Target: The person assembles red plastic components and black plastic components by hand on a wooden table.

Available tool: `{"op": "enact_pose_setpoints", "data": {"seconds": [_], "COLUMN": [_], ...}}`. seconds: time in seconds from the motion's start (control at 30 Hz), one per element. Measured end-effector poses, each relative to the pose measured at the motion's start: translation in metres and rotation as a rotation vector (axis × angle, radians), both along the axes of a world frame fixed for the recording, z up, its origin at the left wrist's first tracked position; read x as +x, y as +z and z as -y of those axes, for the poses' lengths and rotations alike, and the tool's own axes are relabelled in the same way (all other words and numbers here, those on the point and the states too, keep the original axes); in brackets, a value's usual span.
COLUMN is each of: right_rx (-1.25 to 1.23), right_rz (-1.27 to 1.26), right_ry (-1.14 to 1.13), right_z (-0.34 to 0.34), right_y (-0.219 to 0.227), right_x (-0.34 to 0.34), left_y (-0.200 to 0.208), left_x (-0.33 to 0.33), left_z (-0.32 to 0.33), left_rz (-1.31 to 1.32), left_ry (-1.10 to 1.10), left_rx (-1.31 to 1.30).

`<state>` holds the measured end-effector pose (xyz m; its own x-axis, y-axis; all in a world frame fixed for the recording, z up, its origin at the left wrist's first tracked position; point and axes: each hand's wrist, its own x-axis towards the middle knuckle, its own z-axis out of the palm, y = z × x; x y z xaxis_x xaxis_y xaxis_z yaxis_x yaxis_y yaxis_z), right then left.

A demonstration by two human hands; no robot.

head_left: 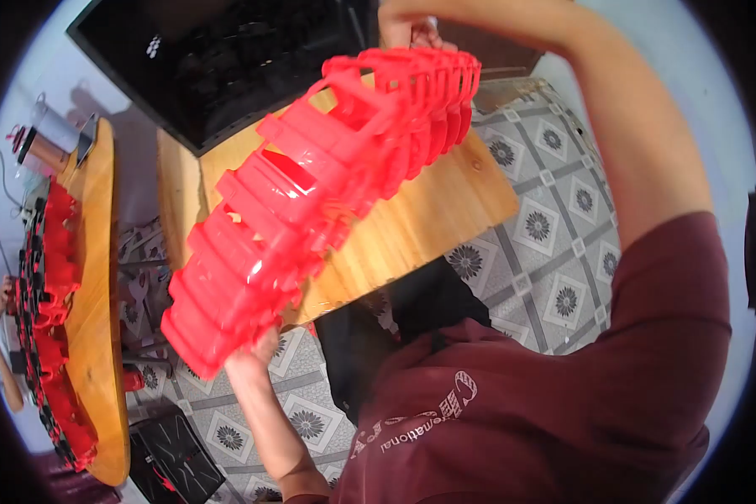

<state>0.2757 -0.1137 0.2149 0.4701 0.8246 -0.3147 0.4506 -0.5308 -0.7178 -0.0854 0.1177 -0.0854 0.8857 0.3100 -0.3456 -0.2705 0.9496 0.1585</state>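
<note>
A long nested stack of red plastic parts (311, 193) is held up in the air between both hands, curving from lower left to upper right over a wooden table (445, 210). My left hand (256, 351) grips its lower end from beneath, mostly hidden behind the red parts. My right hand (412, 29) holds the upper end near the top edge of the view, with only the fingers showing past the stack.
A black tray or bin (227, 59) lies on the table's far side. At the left a second wooden bench (97, 286) carries rows of red and black parts (46, 311) and a jar (38, 139). A patterned tile floor (554, 244) lies below, with a black box (172, 458).
</note>
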Motion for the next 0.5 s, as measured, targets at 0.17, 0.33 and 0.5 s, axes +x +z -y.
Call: {"op": "enact_pose_setpoints", "data": {"seconds": [0.17,0.33,0.5], "right_rx": [0.028,-1.174,-0.203], "right_rz": [0.09,0.081,0.972], "right_ry": [-0.036,0.103,0.218], "right_z": [-0.053,-0.177,-0.183], "right_y": [-0.069,-0.163,-0.144], "right_x": [0.054,0.175,0.086], "left_y": [-0.021,0.026,0.025], "left_x": [0.012,0.056,0.059], "left_z": [-0.055,-0.068,-0.076], "left_rz": [0.105,-0.034,-0.206], "left_ry": [0.131,-0.013,0.067], "left_rx": [0.065,0.124,0.248]}}
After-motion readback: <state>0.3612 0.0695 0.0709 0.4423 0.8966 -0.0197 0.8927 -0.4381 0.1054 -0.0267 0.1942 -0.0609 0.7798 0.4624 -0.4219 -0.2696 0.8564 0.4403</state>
